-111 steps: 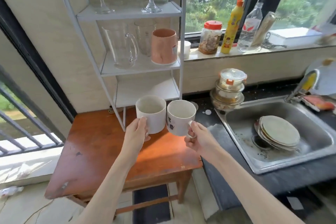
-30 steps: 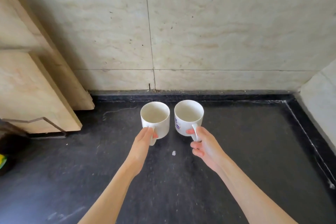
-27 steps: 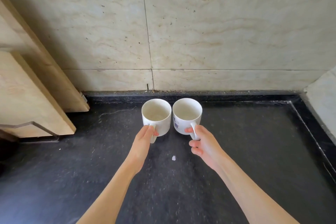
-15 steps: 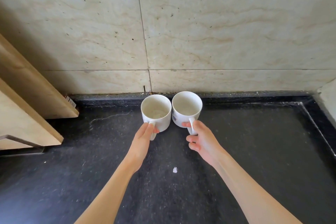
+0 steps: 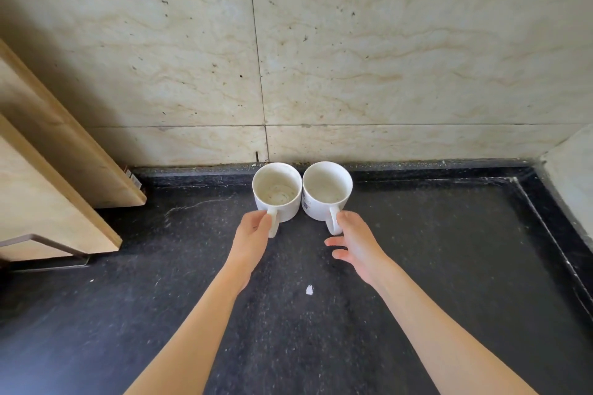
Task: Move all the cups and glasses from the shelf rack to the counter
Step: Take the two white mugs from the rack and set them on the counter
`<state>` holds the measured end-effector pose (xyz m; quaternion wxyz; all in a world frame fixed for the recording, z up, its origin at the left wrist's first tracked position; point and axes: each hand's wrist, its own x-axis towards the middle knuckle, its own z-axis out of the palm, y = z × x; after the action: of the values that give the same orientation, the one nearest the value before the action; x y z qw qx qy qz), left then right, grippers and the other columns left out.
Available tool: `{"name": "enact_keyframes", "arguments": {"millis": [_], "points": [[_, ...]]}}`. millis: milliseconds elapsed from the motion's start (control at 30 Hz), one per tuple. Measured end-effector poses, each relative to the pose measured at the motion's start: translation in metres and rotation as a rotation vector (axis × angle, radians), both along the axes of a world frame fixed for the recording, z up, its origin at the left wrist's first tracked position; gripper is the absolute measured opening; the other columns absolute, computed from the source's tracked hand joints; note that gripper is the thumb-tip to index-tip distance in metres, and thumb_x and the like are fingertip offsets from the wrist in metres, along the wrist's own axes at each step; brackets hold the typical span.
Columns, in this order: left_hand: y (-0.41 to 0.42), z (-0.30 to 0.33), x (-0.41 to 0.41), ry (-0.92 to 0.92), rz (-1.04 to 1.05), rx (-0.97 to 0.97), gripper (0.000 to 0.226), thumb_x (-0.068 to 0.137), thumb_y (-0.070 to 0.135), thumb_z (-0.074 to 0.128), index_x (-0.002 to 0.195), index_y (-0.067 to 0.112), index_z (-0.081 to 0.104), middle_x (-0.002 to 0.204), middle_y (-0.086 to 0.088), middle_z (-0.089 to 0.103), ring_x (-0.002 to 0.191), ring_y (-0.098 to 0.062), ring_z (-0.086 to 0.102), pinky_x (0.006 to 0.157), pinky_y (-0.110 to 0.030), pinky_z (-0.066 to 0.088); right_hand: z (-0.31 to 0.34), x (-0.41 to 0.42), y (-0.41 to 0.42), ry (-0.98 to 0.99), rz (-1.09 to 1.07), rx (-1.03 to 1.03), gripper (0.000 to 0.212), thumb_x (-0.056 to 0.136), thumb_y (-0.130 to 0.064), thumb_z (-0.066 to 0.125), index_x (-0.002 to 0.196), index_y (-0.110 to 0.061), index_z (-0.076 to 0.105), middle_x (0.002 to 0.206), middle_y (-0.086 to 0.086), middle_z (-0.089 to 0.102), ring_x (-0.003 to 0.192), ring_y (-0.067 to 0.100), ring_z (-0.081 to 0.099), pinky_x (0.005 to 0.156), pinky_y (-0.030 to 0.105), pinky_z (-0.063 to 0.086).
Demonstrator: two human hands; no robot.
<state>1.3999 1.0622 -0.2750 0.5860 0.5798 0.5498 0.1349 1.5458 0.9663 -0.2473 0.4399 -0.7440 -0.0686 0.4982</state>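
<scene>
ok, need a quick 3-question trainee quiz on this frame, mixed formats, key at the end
1. True or false: both white mugs stand upright on the black counter.
2. Which hand is next to its mug handle with fingers spread? A) left hand B) right hand
3. Fill in: the mugs stand close to the back ____.

Key:
1. True. The left mug and right mug are side by side.
2. B. The right hand is open; the left hand has fingers at the handle.
3. wall

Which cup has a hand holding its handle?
The left cup: the left hand grips its handle. The right hand is open beside the right cup.
</scene>
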Motion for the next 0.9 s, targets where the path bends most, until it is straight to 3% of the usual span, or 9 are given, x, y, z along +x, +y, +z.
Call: {"name": "enact_keyframes", "arguments": {"millis": [67, 133, 233, 300, 367, 467, 633, 900], "points": [[-0.007, 0.015, -0.013, 0.034, 0.013, 0.047, 0.041, 0.095, 0.035, 0.041, 0.132, 0.019, 0.037, 0.133, -0.001, 0.047, 0.108, -0.015, 0.048, 0.091, -0.03, 0.038, 0.009, -0.007, -0.008, -0.097, 0.013, 0.01, 0.034, 0.097, -0.033, 0.034, 0.128, -0.019, 0.038, 0.119, 0.004, 0.049, 0.08, 0.014, 0.058, 0.059, 0.024, 0.047], [-0.016, 0.032, -0.032, 0.056, -0.013, 0.135, 0.045, 0.095, 0.035, 0.042, 0.136, 0.021, 0.034, 0.14, 0.0, 0.043, 0.115, -0.014, 0.045, 0.093, -0.028, 0.035, 0.019, -0.014, -0.019, -0.25, 0.043, 0.017, 0.035, 0.096, -0.032, 0.036, 0.128, -0.019, 0.038, 0.124, 0.004, 0.047, 0.088, 0.016, 0.057, 0.068, 0.028, 0.051], [-0.034, 0.059, -0.063, 0.084, -0.09, 0.277, 0.047, 0.095, 0.037, 0.041, 0.139, 0.023, 0.033, 0.146, 0.002, 0.038, 0.129, -0.014, 0.039, 0.099, -0.026, 0.03, 0.042, -0.035, -0.038, -0.489, 0.133, 0.085, 0.037, 0.095, -0.031, 0.039, 0.129, -0.019, 0.043, 0.133, 0.003, 0.043, 0.099, 0.014, 0.052, 0.081, 0.029, 0.042], [-0.049, 0.078, -0.084, 0.135, -0.126, 0.372, 0.047, 0.094, 0.04, 0.04, 0.139, 0.025, 0.034, 0.146, 0.003, 0.037, 0.132, -0.014, 0.036, 0.102, -0.028, 0.028, 0.057, -0.053, -0.053, -0.626, 0.289, 0.186, 0.039, 0.094, -0.034, 0.041, 0.131, -0.021, 0.044, 0.134, -0.001, 0.044, 0.107, 0.012, 0.05, 0.088, 0.027, 0.037], [-0.063, 0.097, -0.105, 0.174, -0.142, 0.452, 0.048, 0.094, 0.042, 0.039, 0.139, 0.027, 0.034, 0.147, 0.003, 0.035, 0.134, -0.016, 0.032, 0.109, -0.035, 0.027, 0.071, -0.071, -0.064, -0.779, 0.495, 0.249, 0.042, 0.093, -0.038, 0.042, 0.133, -0.025, 0.041, 0.139, -0.005, 0.042, 0.122, 0.012, 0.04, 0.1, 0.032, 0.034], [-0.084, 0.121, -0.137, 0.193, -0.114, 0.511, 0.048, 0.095, 0.04, 0.037, 0.141, 0.026, 0.032, 0.149, 0.003, 0.034, 0.137, -0.016, 0.026, 0.111, -0.036, 0.023, 0.088, -0.097, -0.074, -0.995, 0.687, 0.288, 0.047, 0.093, -0.04, 0.042, 0.137, -0.025, 0.038, 0.145, -0.005, 0.039, 0.131, 0.012, 0.032, 0.105, 0.035, 0.029], [-0.134, 0.143, -0.193, 0.358, 0.004, 0.601, 0.049, 0.096, 0.038, 0.033, 0.144, 0.026, 0.026, 0.153, 0.002, 0.026, 0.142, -0.019, 0.017, 0.116, -0.042, 0.014, 0.1, -0.142, -0.093, -1.073, 1.013, 0.277, 0.054, 0.094, -0.045, 0.036, 0.144, -0.03, 0.023, 0.156, 0.0, 0.018, 0.143, 0.018, 0.015, 0.115, 0.048, 0.017], [-0.263, 0.166, -0.293, 0.675, 0.334, 0.62, 0.052, 0.095, 0.042, 0.03, 0.146, 0.032, 0.019, 0.157, 0.004, 0.015, 0.144, -0.02, 0.005, 0.116, -0.044, 0.002, 0.137, -0.229, -0.115, -1.105, 1.362, 0.591, 0.058, 0.092, -0.05, 0.036, 0.145, -0.032, 0.019, 0.157, -0.001, 0.014, 0.144, 0.021, 0.011, 0.115, 0.05, 0.011]]}}
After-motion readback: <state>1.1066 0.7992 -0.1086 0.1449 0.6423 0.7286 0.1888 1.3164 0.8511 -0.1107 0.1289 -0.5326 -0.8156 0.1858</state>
